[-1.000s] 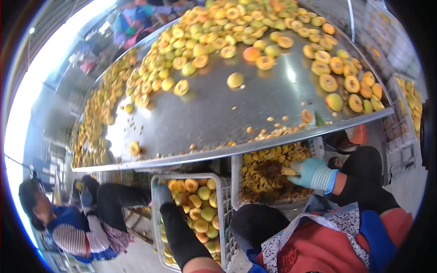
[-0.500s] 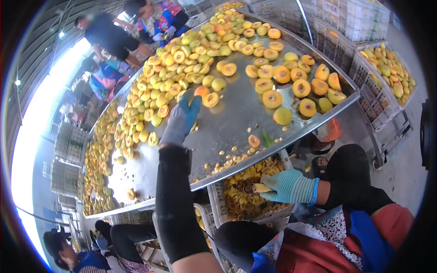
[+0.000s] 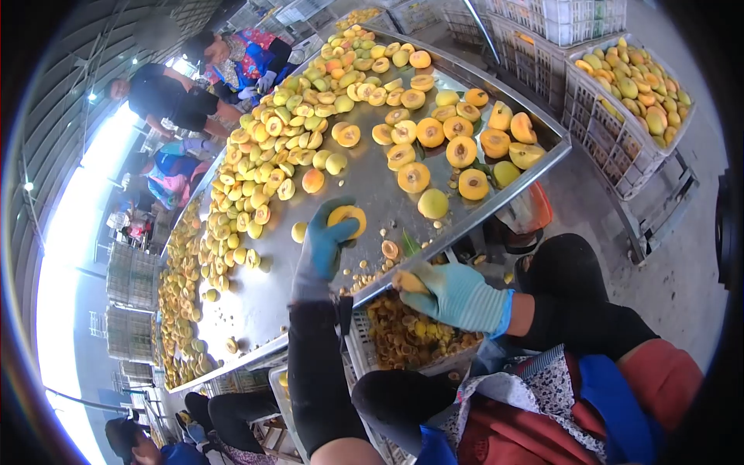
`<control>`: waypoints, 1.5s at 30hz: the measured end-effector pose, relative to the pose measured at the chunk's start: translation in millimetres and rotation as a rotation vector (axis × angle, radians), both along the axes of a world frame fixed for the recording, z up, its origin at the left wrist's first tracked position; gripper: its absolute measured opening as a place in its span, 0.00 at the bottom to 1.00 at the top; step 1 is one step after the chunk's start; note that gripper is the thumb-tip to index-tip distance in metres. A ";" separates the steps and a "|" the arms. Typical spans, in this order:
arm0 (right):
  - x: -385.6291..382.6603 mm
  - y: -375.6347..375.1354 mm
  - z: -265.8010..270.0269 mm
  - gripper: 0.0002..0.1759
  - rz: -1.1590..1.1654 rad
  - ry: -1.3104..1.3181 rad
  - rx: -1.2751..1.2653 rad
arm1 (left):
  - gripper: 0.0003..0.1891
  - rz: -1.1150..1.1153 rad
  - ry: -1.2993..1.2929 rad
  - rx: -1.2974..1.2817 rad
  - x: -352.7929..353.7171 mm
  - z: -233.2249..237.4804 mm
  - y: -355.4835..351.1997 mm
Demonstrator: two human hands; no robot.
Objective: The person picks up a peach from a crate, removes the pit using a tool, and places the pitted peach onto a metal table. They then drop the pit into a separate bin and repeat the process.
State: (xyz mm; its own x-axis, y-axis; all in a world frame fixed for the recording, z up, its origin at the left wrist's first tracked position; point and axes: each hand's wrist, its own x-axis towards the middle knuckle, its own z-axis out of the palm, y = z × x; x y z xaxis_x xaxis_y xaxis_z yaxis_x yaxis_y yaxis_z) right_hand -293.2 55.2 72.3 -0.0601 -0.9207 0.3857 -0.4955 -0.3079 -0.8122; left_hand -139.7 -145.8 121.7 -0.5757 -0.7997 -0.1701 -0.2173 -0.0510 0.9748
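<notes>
My left hand (image 3: 319, 252), in a grey and blue glove, is closed around a yellow peach half (image 3: 356, 222), its cut face and hollow turned towards the right. It is just above the metal table (image 3: 364, 182), near the front edge. My right hand (image 3: 465, 296), in a striped light-blue glove, grips a short tan-handled tool (image 3: 409, 282) by the table edge; its working end is hard to make out. Beneath the right hand stands a crate (image 3: 358, 339) with peach scraps and pits. Loose pits (image 3: 360, 277) and a small peach piece (image 3: 390, 249) lie near both hands.
Heaped peach halves (image 3: 256, 182) cover the table's far and left sides, with larger halves (image 3: 461, 151) at its right corner. A crate of peaches (image 3: 632, 128) stands beyond on the right, near stacked crates. Other people (image 3: 174, 97) work along the far and left sides.
My left hand has reached the peach half, taken hold of it and drawn it back towards me. My right hand has risen left with the tool to the table edge. The view has shifted.
</notes>
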 end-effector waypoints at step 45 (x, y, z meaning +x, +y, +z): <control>71.2 22.9 -21.5 0.18 0.641 -0.606 0.882 | 0.35 0.687 0.364 -0.280 44.2 -54.2 164.8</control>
State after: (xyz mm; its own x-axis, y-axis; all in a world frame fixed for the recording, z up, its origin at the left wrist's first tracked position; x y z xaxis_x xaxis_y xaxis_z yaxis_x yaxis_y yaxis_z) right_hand -221.9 78.1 50.8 0.5427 -0.7802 -0.3111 0.0687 0.4104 -0.9093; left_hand -95.5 19.0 67.5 0.0759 -0.9787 0.1906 0.1059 0.1979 0.9745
